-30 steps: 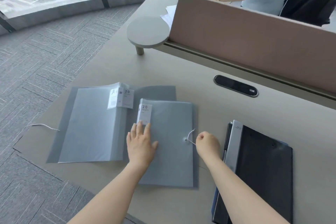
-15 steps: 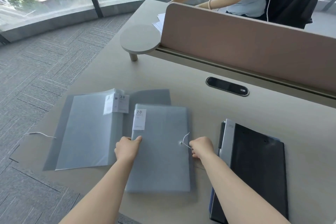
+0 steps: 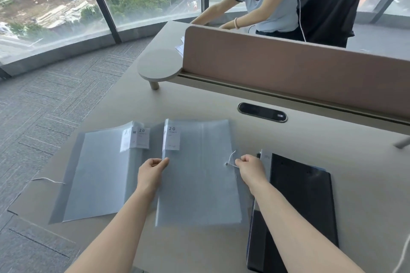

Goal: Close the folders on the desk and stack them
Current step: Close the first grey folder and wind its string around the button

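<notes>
Since earlier, left hand (image 3: 152, 167) shifted from flat pressing to pinching the translucent grey plastic folder (image 3: 199, 175) at its spine edge. Right hand (image 3: 249, 165) fingers closed on the white elastic cord (image 3: 231, 157). Judged light, floppy, slick: grip the edges.

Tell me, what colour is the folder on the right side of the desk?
Black, with a pale strip along its left edge; the head view shows it.

Grey folders (image 3: 199, 179) flat, side by side

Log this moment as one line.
left hand: pinching grey folder spine edge | right hand: holding elastic cord | black folders: stacked
</notes>
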Available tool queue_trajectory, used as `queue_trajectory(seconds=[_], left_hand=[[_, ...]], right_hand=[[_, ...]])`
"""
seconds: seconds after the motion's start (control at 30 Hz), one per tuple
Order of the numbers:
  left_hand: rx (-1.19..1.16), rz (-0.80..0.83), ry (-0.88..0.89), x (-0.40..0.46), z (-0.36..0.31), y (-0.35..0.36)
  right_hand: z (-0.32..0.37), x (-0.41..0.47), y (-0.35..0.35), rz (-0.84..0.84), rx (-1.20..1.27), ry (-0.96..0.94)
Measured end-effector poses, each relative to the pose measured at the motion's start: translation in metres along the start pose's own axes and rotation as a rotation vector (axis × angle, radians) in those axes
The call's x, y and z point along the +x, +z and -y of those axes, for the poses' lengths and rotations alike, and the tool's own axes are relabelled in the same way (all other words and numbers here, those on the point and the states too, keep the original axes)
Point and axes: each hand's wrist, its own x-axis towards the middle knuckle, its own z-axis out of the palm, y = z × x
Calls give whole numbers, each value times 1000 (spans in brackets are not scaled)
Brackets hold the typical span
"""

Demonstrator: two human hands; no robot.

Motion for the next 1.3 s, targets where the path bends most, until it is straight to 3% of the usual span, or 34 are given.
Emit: queue_trajectory(seconds=[0.43,0.67,1.0,1.3], left_hand=[[-48,321,76,-68,-20,117],[14,413,48,-97,0,166],[194,418,67,-113,30,190],[280,410,44,-114,41,195]], right_hand=[[-79,-15,-129,-270,72,31],[-138,-18,-167,-291,53,139],[-186,-28,-179,-288,-209,246],[-190,-35,-181,-275,-427,264]])
